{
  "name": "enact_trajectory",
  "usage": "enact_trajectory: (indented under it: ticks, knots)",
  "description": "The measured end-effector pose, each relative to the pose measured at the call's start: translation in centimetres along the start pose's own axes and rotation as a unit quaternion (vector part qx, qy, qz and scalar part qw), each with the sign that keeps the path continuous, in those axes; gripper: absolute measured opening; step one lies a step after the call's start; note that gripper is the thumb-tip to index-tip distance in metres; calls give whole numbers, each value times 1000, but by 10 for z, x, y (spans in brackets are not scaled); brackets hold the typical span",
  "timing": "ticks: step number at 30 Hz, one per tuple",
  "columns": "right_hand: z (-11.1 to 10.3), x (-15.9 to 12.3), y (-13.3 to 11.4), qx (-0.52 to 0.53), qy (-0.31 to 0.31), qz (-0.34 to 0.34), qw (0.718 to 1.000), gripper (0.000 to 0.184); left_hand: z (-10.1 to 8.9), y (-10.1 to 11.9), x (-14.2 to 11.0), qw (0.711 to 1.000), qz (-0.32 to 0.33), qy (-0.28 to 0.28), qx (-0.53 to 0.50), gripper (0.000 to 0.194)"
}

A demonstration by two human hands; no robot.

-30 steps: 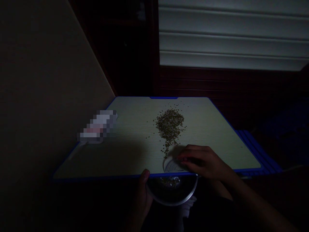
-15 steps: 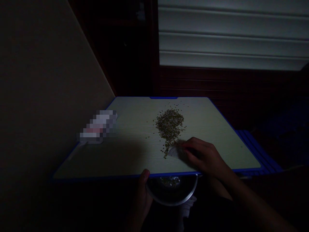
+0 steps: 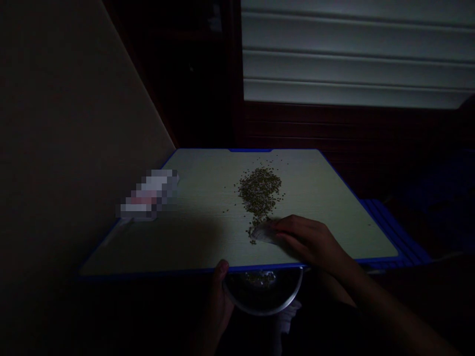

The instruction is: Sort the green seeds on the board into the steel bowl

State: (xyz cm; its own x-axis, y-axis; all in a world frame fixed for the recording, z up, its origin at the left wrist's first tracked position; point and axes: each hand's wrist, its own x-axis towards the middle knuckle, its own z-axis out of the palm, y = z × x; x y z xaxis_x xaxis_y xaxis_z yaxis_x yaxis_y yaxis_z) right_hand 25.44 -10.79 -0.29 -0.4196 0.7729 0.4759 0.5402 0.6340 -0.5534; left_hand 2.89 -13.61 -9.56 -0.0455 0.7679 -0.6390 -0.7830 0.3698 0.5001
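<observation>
A pile of small greenish-brown seeds or grains [image 3: 260,190] lies on a pale board-like tabletop [image 3: 200,178] with a blue edge. The pile narrows toward me into a thin trail. My right hand [image 3: 306,237] pinches a clear, half-round protractor [image 3: 264,233], whose curved edge touches the near end of that trail. Below the table's front edge is a metal bowl [image 3: 272,301] with some of the same grains inside. My left hand [image 3: 221,296] grips the bowl at its left rim, thumb up against the table edge; its other fingers are mostly hidden.
A pixelated white and pink packet [image 3: 148,195] lies at the table's left side, close to the wall [image 3: 74,123]. Blue striped cloth or trim [image 3: 393,232] shows along the right edge. Behind stands dark wood with a pale slatted panel [image 3: 352,59]. The room is dim.
The protractor has tilted and shifted slightly left at the near end of the grain trail, my right hand moving with it. My left hand and the bowl stay in place.
</observation>
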Motion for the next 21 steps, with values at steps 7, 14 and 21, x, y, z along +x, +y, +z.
enact_trajectory:
  ticks: [7,14,21]
  knots:
    - [-2,0,-2,21,-7,-8,1000,22,-4,-2,3,1000,-2,-12,-3,47]
    - [-6,0,-7,38,-12,-9,999,19,0,-1,0,999,-4,-29,-14,42]
    - [-4,-2,-3,28,-8,-4,1000,21,-1,-1,1,1000,7,-1,-7,47]
